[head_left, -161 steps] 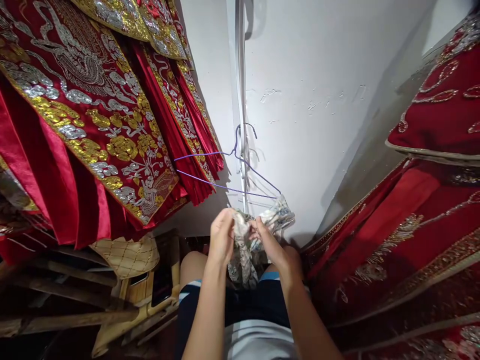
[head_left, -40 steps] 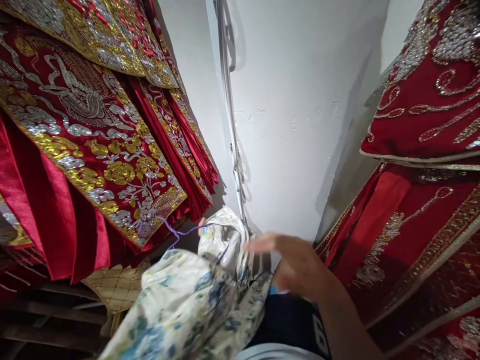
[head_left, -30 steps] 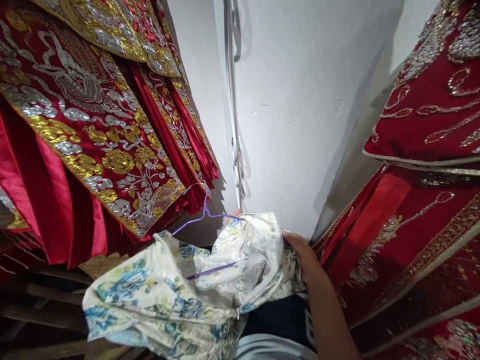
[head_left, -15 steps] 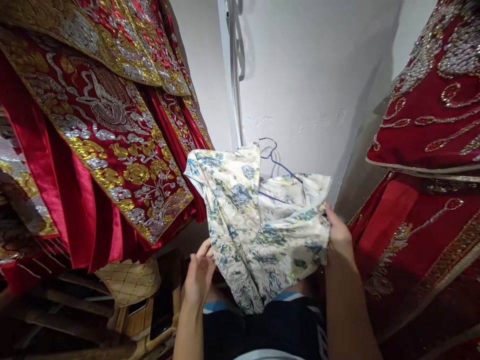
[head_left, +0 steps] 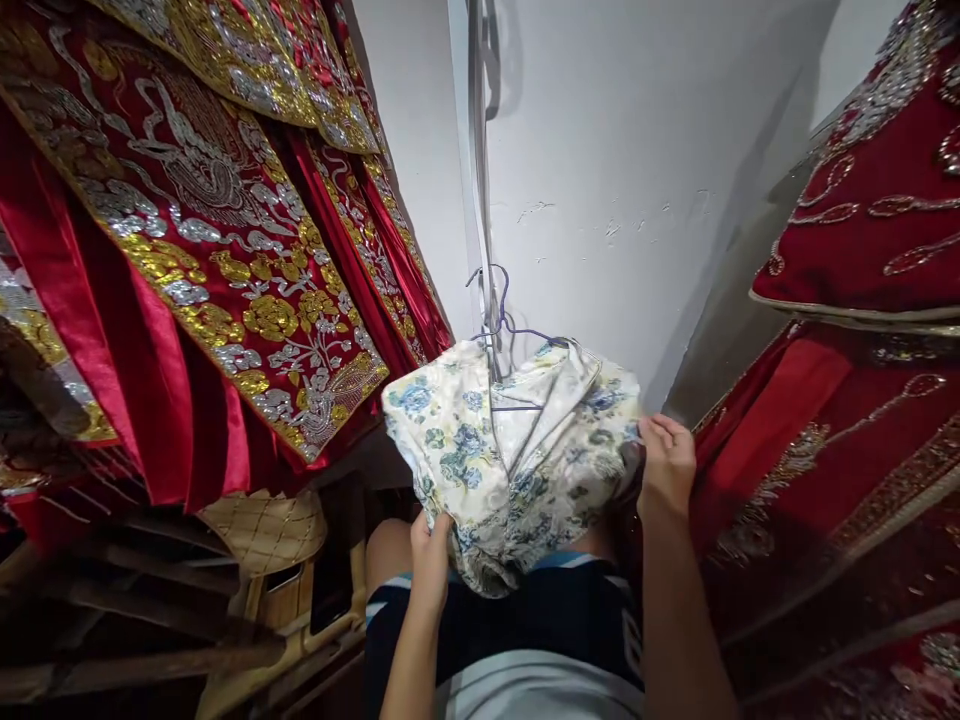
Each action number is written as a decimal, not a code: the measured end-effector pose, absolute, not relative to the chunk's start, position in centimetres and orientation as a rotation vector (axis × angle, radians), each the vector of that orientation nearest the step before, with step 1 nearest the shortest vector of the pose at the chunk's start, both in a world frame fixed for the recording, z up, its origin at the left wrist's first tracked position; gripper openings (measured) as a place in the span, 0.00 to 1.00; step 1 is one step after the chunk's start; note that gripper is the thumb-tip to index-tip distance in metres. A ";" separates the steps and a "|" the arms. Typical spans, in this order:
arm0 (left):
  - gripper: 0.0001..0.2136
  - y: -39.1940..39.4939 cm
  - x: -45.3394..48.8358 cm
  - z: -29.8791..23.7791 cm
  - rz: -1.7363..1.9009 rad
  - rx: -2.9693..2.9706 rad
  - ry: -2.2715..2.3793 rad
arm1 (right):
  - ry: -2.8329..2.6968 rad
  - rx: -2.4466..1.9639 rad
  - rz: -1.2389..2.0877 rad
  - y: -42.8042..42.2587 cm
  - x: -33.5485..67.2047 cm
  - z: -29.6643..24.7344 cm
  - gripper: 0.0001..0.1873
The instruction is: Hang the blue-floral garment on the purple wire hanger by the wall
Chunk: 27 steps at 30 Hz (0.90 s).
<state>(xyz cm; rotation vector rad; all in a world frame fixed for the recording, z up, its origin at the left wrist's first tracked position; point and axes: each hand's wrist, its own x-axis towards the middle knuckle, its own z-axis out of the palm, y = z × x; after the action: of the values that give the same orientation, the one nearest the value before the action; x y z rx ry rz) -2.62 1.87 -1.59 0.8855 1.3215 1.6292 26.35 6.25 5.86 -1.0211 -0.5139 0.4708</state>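
A white garment with blue flowers (head_left: 517, 450) hangs on a purple wire hanger (head_left: 504, 318), whose hook sits by a thin pipe on the white wall. My left hand (head_left: 430, 558) is closed on the garment's lower left edge. My right hand (head_left: 666, 462) pinches its right side, fingers curled on the cloth. Both hands hold it just above my lap.
Red robes with gold and silver embroidery (head_left: 202, 250) hang close on the left. More red embroidered cloth (head_left: 847, 380) crowds the right. A woven basket (head_left: 262, 525) and wooden frame pieces (head_left: 150, 610) lie at lower left. The white wall (head_left: 615, 150) is straight ahead.
The floral garment went from a bundle in my lap onto the hanger and up against the wall. My left hand took its lower edge; my right hand shifted along its right side.
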 end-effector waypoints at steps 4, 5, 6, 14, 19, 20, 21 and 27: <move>0.09 1.5 -1.4 -1.5 1.600 0.926 1.290 | -0.729 -1.150 0.527 6.1 26.3 5.3 0.15; 0.08 1.5 -1.2 -1.4 1.586 0.936 1.279 | -0.877 -1.188 0.688 6.0 25.4 5.1 0.15; 0.08 1.6 -1.0 -1.3 1.581 0.946 1.273 | -1.047 -1.211 0.883 5.9 24.2 4.8 0.16; 0.12 1.7 -0.7 -2.7 1.605 0.950 1.304 | -1.585 -1.115 1.375 6.1 15.8 2.0 0.13; 0.18 1.2 -2.0 -2.8 2.134 1.270 1.588 | -1.516 -1.143 1.392 5.8 17.4 3.4 0.14; 0.19 1.2 -1.9 -2.6 2.216 1.407 1.614 | -1.510 -1.162 1.402 5.6 17.8 3.6 0.14; 0.19 1.2 -1.6 -2.3 2.221 1.558 1.605 | -1.501 -1.177 1.413 5.5 18.0 3.8 0.14; 0.03 2.5 2.7 -0.9 1.591 1.870 1.318 | -1.456 -1.094 1.518 4.6 17.5 4.1 0.14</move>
<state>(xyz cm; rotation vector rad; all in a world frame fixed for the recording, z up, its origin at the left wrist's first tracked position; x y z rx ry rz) 2.73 2.47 -0.86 1.8704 1.3176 1.5914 17.46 4.58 4.10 -1.0938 -1.4564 1.5177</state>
